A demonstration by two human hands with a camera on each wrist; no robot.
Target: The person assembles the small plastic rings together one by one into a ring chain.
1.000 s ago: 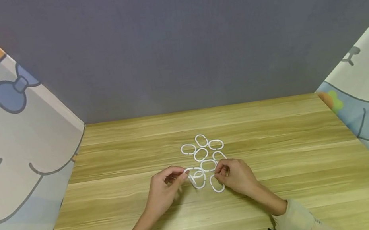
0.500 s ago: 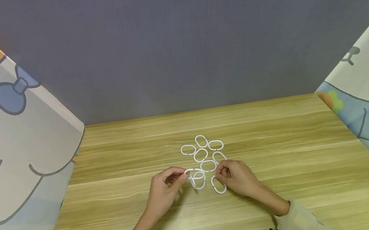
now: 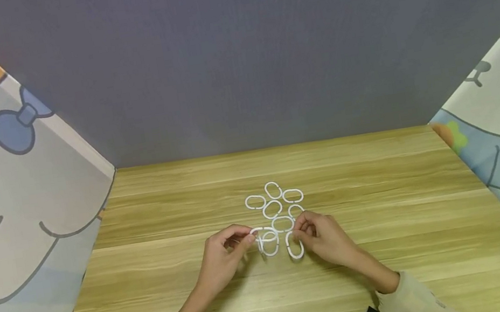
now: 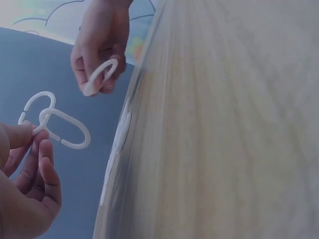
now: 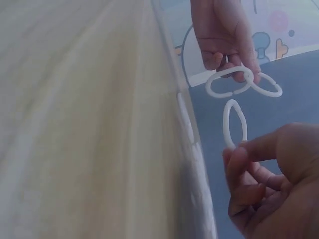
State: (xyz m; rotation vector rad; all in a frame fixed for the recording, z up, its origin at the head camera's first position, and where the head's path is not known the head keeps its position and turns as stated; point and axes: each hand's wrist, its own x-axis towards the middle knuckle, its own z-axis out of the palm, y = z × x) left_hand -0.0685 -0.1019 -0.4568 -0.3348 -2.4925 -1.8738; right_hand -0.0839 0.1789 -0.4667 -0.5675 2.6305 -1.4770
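Note:
Between thumb and fingertips, my left hand (image 3: 223, 253) pinches a white oval plastic link (image 3: 261, 229) that has a narrow gap in its side. A second white link (image 4: 85, 133) is looped through it and hangs on its right in the left wrist view. My right hand (image 3: 326, 239) pinches a single white link (image 5: 227, 124) by one end, apart from the joined pair. Both hands are above the table, facing each other with a small space between them. In the right wrist view, the fingertips of the left hand (image 5: 227, 37) are partly hidden behind the joined links.
Several loose white links, among them one at the far end (image 3: 272, 183) and one near the right hand (image 3: 281, 217), lie on the wooden table (image 3: 164, 202) beyond the hands. A grey panel (image 3: 255, 68) stands behind the table, with cartoon-printed panels (image 3: 69, 190) on both sides.
The link in my right hand has tilted and shifted slightly up and left, and the right fingers have turned a little. My left hand and its joined links have hardly moved.

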